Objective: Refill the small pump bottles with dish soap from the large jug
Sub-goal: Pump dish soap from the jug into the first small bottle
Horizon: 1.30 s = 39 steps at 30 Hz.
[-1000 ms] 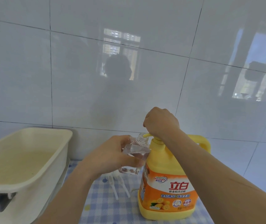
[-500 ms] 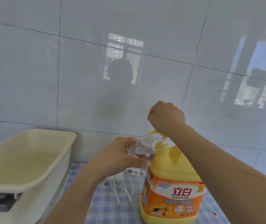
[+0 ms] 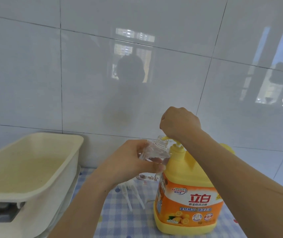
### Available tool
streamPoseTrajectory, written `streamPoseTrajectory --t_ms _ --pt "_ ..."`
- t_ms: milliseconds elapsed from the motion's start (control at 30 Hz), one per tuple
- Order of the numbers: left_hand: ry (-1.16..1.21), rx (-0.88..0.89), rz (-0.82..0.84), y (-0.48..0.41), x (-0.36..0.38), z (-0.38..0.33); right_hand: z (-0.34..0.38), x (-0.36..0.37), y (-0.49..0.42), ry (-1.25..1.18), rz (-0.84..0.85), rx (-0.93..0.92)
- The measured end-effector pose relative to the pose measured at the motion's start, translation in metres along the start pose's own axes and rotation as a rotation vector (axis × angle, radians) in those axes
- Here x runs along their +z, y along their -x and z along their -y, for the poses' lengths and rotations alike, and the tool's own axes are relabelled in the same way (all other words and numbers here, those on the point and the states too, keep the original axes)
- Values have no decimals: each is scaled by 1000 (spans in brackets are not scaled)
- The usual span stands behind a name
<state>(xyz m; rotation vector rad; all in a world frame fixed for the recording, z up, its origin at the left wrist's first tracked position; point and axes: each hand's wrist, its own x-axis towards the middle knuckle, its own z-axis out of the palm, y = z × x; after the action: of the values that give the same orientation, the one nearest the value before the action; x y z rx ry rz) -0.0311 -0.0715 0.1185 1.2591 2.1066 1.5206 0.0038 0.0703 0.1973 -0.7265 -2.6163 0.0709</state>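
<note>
A large yellow jug with an orange label stands on the checked cloth. Its yellow pump head is raised, and my right hand rests fisted on top of it. My left hand grips a small clear bottle, tilted, with its open threaded neck right under the pump spout. Two white pump tops with long tubes lie on the cloth below my left hand, partly hidden by it.
A cream plastic tub sits at the left on a white base. The blue-and-white checked cloth covers the counter. A white tiled wall rises close behind everything.
The jug's pump head has risen from its pressed-down position, my right hand rising with it. My left hand keeps the small bottle at the spout. The view has shifted slightly.
</note>
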Motion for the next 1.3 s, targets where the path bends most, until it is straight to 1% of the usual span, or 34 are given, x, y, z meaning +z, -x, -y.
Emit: streamPoseTrajectory --t_ms 133,667,900,1067,1300 --pt "1 -31 1 1 -1 3 -3 11 4 -25 39 6" --pt "0 -119 84 1 0 4 -3 10 7 -30 39 16" --pt "53 -85 74 0 1 3 -1 1 4 -13 28 4" --pt "107 -72 46 -1 3 0 2 -14 -2 25 -97 -29" --pt "101 -52 24 0 3 -2 2 -10 -4 10 -66 -12"
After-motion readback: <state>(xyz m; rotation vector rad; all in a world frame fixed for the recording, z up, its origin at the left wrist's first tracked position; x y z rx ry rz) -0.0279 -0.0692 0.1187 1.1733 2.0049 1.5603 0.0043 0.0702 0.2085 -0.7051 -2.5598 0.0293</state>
